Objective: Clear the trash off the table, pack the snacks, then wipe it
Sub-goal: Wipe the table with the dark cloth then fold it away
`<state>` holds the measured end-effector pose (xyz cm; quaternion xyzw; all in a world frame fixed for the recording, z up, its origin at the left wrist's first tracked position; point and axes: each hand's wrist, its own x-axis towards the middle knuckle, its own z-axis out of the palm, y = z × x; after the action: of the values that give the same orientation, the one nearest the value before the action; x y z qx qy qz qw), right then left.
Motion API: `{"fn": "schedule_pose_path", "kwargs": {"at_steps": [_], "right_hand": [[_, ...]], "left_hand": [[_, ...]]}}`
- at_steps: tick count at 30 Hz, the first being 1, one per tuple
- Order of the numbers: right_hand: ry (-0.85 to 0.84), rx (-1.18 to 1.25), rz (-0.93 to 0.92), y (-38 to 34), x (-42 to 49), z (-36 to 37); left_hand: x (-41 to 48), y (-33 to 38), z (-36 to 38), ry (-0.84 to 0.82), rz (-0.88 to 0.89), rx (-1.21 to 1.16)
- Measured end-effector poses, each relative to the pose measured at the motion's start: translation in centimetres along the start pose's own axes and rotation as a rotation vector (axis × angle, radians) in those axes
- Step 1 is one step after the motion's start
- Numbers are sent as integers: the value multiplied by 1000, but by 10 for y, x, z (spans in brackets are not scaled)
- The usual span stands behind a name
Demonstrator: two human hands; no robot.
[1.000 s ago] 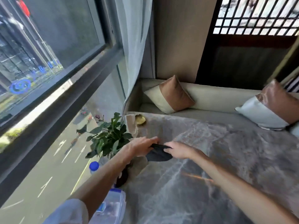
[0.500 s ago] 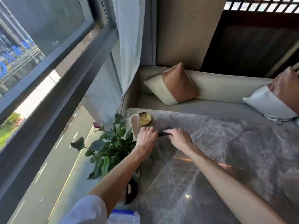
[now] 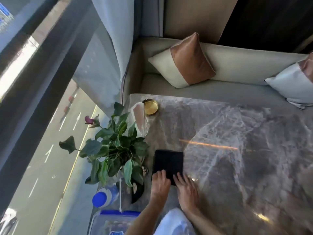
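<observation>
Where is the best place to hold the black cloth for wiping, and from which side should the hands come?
The black cloth lies flat, folded into a square. It is probably best pressed from above at its near edge, where the left hand and right hand already rest their fingers; nothing stands up to pinch.

Showing a black cloth (image 3: 168,162) on a grey, white-veined marble counter (image 3: 237,150); gleaming gold dish (image 3: 150,106); green-leaved plant (image 3: 115,148); blue-capped bottle (image 3: 103,197); tan-and-cream cushion (image 3: 184,61); possibly blue-rimmed clear box (image 3: 110,221).
</observation>
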<state>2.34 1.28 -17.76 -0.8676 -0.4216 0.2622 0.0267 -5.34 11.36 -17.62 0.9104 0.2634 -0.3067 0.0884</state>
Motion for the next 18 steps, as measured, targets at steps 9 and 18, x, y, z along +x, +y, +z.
{"fn": "schedule_pose_path", "kwargs": {"at_steps": [9, 18], "right_hand": [[-181, -182, -2, -11, -35, 7], [-124, -256, -66, -7, -54, 4]], "left_hand": [[-29, 2, 35, 74, -30, -12], [-47, 8, 50, -12, -64, -65]]}}
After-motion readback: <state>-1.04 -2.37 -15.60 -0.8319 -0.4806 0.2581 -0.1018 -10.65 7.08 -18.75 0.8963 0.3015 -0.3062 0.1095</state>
